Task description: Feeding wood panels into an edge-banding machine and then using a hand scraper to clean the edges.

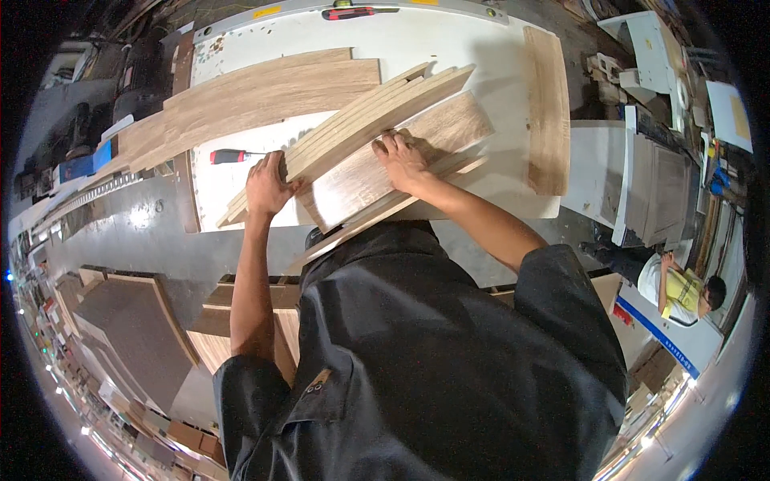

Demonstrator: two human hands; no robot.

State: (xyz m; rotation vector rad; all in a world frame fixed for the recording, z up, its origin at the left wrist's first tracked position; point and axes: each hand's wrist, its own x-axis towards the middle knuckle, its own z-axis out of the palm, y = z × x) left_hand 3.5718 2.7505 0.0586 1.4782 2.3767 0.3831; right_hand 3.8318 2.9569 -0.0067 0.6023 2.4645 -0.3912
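Note:
A bundle of long pale wooden strips lies slantwise across the white table, rising to the right. My left hand is closed round the bundle near its lower left part; some of its fingers are hidden behind the wood. Beside the bundle, on my side, a wider wood-grain plank catches bright light. My right hand reaches over this plank, fingers bent and fingertips at its far edge against the strips. Another narrow strip runs along the plank's near side, close to my body.
Wood-grain planks cover the far left of the white table, and one plank lies at its right end. A red-and-black screwdriver is left of my left hand. A level lines the far edge. A person is at far right.

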